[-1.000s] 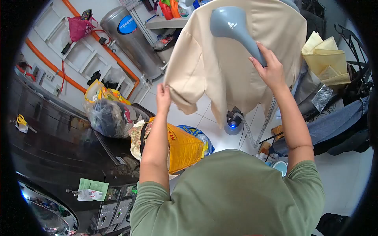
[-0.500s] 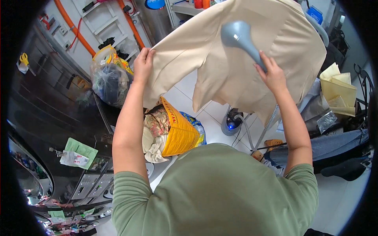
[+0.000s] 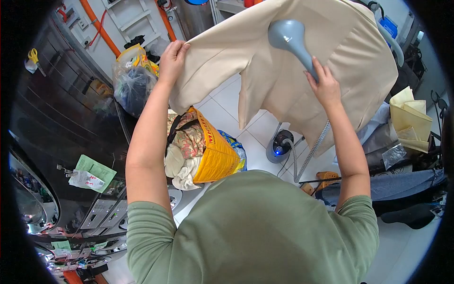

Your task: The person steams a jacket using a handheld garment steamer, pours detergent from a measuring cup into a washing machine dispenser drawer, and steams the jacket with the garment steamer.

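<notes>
A beige long-sleeved garment hangs spread out in front of me. My left hand pinches the end of its sleeve and stretches it out to the left. In my right hand is the handle of a grey-blue garment steamer head, whose wide end lies over the garment's upper middle. Whether its face touches the fabric I cannot tell. A ribbed grey hose runs below my right forearm towards the dark steamer base on the floor, where a blue light glows.
A yellow bag stuffed with cloth stands below the sleeve. Dark machines with control panels line the left. A clear plastic bag sits beyond them. Folded yellowish fabric and jeans are at the right.
My left hand has risen slightly, lifting the sleeve a little. The steamer head has shifted slightly up and right over the garment. The camera view has also shifted a little.
</notes>
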Tool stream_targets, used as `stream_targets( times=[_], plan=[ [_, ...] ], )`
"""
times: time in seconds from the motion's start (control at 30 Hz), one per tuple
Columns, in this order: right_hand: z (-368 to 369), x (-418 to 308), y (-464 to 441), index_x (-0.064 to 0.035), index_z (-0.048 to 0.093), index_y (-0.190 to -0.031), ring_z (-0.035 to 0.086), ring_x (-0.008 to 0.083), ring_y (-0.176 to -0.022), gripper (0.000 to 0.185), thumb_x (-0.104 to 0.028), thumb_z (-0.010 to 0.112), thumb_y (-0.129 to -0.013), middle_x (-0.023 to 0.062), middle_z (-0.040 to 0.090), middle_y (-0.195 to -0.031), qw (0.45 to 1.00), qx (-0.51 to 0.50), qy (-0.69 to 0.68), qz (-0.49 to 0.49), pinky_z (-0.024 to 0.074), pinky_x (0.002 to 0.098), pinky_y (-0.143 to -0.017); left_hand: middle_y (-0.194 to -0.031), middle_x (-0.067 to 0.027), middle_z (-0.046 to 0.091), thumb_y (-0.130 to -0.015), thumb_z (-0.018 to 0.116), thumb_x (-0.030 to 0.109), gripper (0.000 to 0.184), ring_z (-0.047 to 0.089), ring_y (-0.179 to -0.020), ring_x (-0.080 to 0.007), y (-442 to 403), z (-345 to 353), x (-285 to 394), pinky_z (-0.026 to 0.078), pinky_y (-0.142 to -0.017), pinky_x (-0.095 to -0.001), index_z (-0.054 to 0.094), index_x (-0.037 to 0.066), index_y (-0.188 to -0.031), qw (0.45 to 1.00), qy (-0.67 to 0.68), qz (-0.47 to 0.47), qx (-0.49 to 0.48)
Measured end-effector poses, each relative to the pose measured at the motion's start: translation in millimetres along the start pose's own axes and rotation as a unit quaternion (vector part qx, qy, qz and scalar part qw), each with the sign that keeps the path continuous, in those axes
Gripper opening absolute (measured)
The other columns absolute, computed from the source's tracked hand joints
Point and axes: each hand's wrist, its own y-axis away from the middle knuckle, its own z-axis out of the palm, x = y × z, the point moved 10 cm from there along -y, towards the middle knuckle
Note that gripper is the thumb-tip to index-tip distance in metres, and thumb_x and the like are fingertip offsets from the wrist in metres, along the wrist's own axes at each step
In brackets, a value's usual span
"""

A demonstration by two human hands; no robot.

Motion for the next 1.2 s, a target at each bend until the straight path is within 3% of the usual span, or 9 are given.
stream_targets(
  times=[0.13,0.23,0.33,0.53,0.63,0.97,1.2],
  plan=[
    [30,-14,37,-0.0192,0.057,-0.137,0.066,0.028,-0.064,0.054,-0.034,0.073,-0.087,0.0088,0.058,-0.085,0.999,-0.031,-0.031,-0.007,0.056,0.0419,-0.057,-0.085,-0.0128,0.061,-0.096,0.063,0.026,0.021,0.06,-0.079,-0.0295,-1,-2,3,0.048,-0.072,-0.0362,0.064,0.005,-0.097,1.0,0.003,0.014,0.004],
    [61,-27,76,-0.0195,0.055,-0.139,0.067,0.0309,-0.068,0.057,-0.033,0.073,-0.087,0.0097,0.059,-0.089,0.992,-0.115,-0.039,0.017,0.0564,0.0432,-0.06,-0.087,-0.013,0.062,-0.096,0.063,0.026,0.021,0.062,-0.081,-0.0298,-1,-4,-5,0.048,-0.073,-0.0366,0.065,0.005,-0.097,1.0,-0.019,-0.011,-0.006],
    [68,-37,94,-0.0195,0.058,-0.137,0.066,0.0275,-0.067,0.054,-0.035,0.072,-0.087,0.0083,0.057,-0.085,0.991,-0.123,-0.043,0.017,0.0562,0.0418,-0.058,-0.09,-0.0134,0.064,-0.096,0.063,0.027,0.022,0.063,-0.084,-0.0303,1,-8,-8,0.049,-0.075,-0.0367,0.065,0.005,-0.098,0.999,-0.016,-0.034,-0.01],
    [27,-10,56,-0.0196,0.058,-0.136,0.066,0.0298,-0.066,0.055,-0.036,0.073,-0.086,0.0087,0.059,-0.087,0.998,-0.013,-0.032,0.055,0.0565,0.0421,-0.058,-0.09,-0.0138,0.065,-0.097,0.063,0.029,0.024,0.063,-0.085,-0.0305,-1,-9,-7,0.049,-0.076,-0.0366,0.066,0.005,-0.099,0.998,-0.027,-0.057,-0.023],
    [4,8,27,-0.0177,0.057,-0.136,0.067,0.0321,-0.07,0.054,-0.03,0.075,-0.087,0.0093,0.063,-0.092,0.992,0.051,-0.05,0.103,0.0564,0.0422,-0.061,-0.09,-0.0141,0.064,-0.097,0.063,0.029,0.025,0.063,-0.085,-0.0301,-2,-9,-3,0.049,-0.076,-0.0367,0.066,0.004,-0.099,0.998,-0.039,-0.047,-0.024],
    [46,-28,73,-0.0204,0.056,-0.138,0.066,0.0296,-0.066,0.056,-0.035,0.073,-0.086,0.0085,0.056,-0.085,0.994,-0.051,-0.073,0.063,0.0566,0.042,-0.059,-0.089,-0.0144,0.064,-0.097,0.063,0.025,0.023,0.062,-0.083,-0.0277,-1,-7,-14,0.048,-0.076,-0.0346,0.064,0.002,-0.098,0.998,-0.017,-0.056,-0.027],
    [-28,34,50,-0.0184,0.057,-0.137,0.066,0.0309,-0.066,0.056,-0.032,0.075,-0.086,0.0091,0.06,-0.089,0.986,0.078,-0.025,0.142,0.0549,0.0419,-0.057,-0.091,-0.0144,0.064,-0.097,0.063,0.028,0.025,0.061,-0.084,-0.0281,-2,-9,-22,0.048,-0.076,-0.0356,0.064,0.003,-0.098,0.997,-0.034,-0.065,-0.032]
  ],
)
